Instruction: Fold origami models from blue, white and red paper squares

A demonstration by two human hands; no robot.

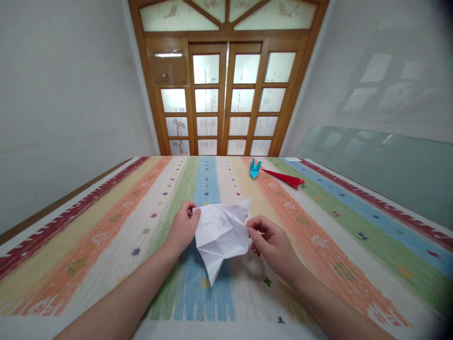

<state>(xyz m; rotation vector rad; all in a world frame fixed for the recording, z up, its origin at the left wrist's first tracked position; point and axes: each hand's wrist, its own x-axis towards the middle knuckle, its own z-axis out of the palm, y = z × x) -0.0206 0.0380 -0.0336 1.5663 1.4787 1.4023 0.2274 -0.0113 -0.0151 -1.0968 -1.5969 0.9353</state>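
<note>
The striped table carries everything, and the person's hands work over its middle, nearer the near edge than the far one. The right hand brings thumb and forefinger together at the right side of the white paper, apparently pinching it, its other fingers loosely bent. The left hand has thumb and curled fingers closed on the paper's upper left corner. How firm either hold is cannot be told. The white paper is heavily creased, one point aimed at the near edge, another toward the far right corner. Uneven pulling by the two hands could tear it along a worn crease; a slack pinch on the right could let it slip or bend along the wrong line.

For room, the table stretches broadly from the left hand to the left edge, with a shorter strip between paper and near edge. Toward the far edge, right of middle, the red folded piece lies well apart from the right hand, its narrow tip just beside the smaller blue folded piece; a long forward reach could brush either, and the blue one sits close to the far edge
</note>
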